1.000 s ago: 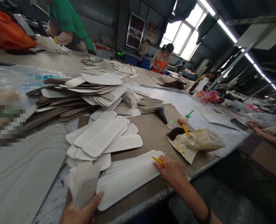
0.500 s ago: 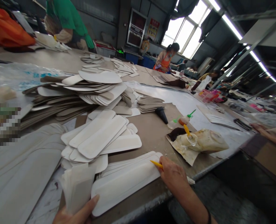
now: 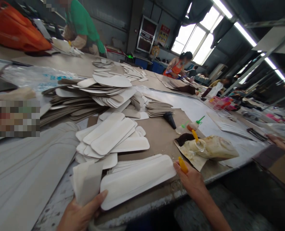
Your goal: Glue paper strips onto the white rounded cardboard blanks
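Note:
My left hand point(image 3: 82, 211) is closed around a fanned bundle of thin pale strips point(image 3: 88, 183), its thumb at the near left corner of a long white rounded panel point(image 3: 137, 181). At the panel's right end, my right hand point(image 3: 192, 176) pinches the edge and also keeps a yellow plastic applicator point(image 3: 183, 165) in its fingers, pointing up. Similar panels lie fanned out under and behind this one. Just beyond sits a loose pile of white panels point(image 3: 113, 136). To the right of it lies a glue-smeared plastic bottle point(image 3: 219, 147) with a yellow stick point(image 3: 194, 135) in its opening.
Stacks of grey and white pieces point(image 3: 84, 102) stand at the back left. A black cone-shaped object point(image 3: 169, 120) and small green-tipped bottles point(image 3: 193, 124) lie mid-table. Long pale sheets point(image 3: 48, 179) cover the left. Co-workers stand at far tables; another person's hand point(image 3: 279, 144) is at right.
My right hand has shifted right to the panel's end, and the applicator has turned from lying over the panel to pointing up. The panel's right end looks slightly raised. The view has swung a little.

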Available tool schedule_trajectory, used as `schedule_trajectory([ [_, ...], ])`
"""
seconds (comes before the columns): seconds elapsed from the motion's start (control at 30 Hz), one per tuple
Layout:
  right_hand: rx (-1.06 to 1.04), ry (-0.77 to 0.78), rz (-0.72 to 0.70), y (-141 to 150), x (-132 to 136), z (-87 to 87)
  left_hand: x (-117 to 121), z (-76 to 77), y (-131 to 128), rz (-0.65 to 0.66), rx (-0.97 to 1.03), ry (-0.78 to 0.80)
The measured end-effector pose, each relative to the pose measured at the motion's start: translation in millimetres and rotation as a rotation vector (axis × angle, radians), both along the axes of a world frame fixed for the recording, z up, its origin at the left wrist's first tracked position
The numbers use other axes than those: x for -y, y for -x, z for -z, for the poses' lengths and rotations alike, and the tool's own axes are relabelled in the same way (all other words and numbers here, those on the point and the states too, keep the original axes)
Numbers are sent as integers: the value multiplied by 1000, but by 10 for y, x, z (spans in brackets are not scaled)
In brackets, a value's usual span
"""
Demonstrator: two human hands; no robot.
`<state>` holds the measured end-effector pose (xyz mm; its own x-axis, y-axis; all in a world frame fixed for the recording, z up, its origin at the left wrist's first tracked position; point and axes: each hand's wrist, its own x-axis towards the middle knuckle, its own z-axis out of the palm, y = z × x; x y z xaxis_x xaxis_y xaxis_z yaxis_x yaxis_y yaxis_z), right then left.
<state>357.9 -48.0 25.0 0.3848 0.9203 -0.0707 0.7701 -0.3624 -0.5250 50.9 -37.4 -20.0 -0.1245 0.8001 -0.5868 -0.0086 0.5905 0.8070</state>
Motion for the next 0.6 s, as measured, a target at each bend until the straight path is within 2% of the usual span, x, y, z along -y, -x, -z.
schedule_trajectory([
  [0.1, -313, 125, 70, 39, -12, 4, 38, -109, 4, -11, 153, -15],
  [0.2, -529, 146, 128, 55, 1, 18, 68, -177, 20, 1, 229, -33],
  [0.33, -495, 92, 129, 81, 58, 22, 96, -172, 38, -12, 224, -66],
  [0.47, -417, 1, 214, 195, 122, -39, 101, -134, 54, -24, 223, -29],
  [0.53, -499, -52, 231, 281, 148, -80, 95, -151, 71, -23, 262, 6],
  [0.6, -725, -60, 220, 358, 167, -98, 82, -201, 95, -1, 386, 47],
])
